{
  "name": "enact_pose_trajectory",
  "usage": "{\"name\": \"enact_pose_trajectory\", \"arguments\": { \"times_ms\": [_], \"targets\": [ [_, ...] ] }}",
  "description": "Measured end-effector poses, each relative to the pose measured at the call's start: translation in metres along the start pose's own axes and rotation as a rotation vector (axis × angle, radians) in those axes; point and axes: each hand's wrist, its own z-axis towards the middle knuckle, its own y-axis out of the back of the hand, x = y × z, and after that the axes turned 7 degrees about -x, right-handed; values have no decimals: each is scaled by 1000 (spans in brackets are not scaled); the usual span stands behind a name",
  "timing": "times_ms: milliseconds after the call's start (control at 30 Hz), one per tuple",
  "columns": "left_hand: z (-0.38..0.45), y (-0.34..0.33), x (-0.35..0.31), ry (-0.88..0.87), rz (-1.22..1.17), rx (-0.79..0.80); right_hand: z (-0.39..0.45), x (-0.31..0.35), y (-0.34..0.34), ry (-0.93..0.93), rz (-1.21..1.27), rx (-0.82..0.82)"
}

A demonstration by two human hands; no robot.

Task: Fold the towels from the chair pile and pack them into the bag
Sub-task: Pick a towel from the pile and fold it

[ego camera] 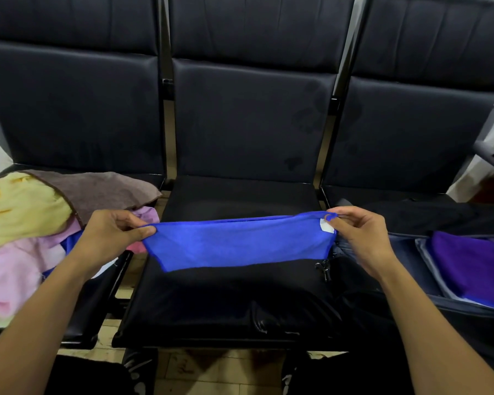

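Blue towel (pixel 240 243) stretched taut above middle seat (pixel 240 303) of bench, held off cushion, lower edge hanging. Left hand (pixel 111 238) pinches left top corner, right hand (pixel 360 238) pinches right top corner beside white tag (pixel 326 226). Towel pile (pixel 26 238), yellow, pink, brown, covers left seat. Open bag (pixel 411 252) on right seat, purple towel (pixel 474 266) folded inside.

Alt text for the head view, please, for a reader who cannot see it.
Two hands, left hand and right hand, pinch a blue towel stretched above the middle seat. Towel pile lies left, open bag right.
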Motion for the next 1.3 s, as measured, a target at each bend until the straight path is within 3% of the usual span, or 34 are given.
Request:
{"name": "enact_pose_trajectory", "arguments": {
  "times_ms": [400,767,1300],
  "targets": [
    [4,1,5,6,0,-36,0,-1,2,121,-133,52],
    [1,1,3,-55,115,-66,-3,-1,-4,27,-211,179],
    [4,2,7,-145,302,-62,-1,2,-9,36,-209,91]
  ]
}}
